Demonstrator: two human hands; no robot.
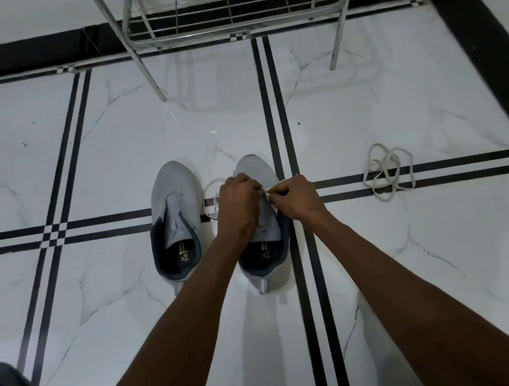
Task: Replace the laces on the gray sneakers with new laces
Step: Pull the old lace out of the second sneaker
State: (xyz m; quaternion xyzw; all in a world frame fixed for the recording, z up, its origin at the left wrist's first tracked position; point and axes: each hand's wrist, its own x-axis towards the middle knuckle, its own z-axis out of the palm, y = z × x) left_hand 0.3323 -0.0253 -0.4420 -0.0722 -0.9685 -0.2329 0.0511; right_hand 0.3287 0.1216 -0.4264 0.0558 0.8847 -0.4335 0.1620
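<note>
White marble-look tile floor (115, 119) w/ black double stripes, black skirting along the wall, and a metal wire rack (229, 11) standing at the top of my view. Two gray sneakers sit side by side, toes pointing away from me. Left sneaker (176, 213) has bare eyelets, no lace in it, tongue lying flat. Right sneaker (261, 223) is under both hands. My left hand (238, 203) is curled over the eyelet area, fingers bent down onto the upper; can't tell exactly what it pinches, prob. the lace. My right hand (297, 196) has fingers curled tight, pinching a white lace (216, 196) at the shoe's right edge. Part of that lace loops out on the floor btwn the two shoes. A second white lace (388, 173) lies in a loose tangle on the tile well to the right, apart from both shoes, across a black stripe.
</note>
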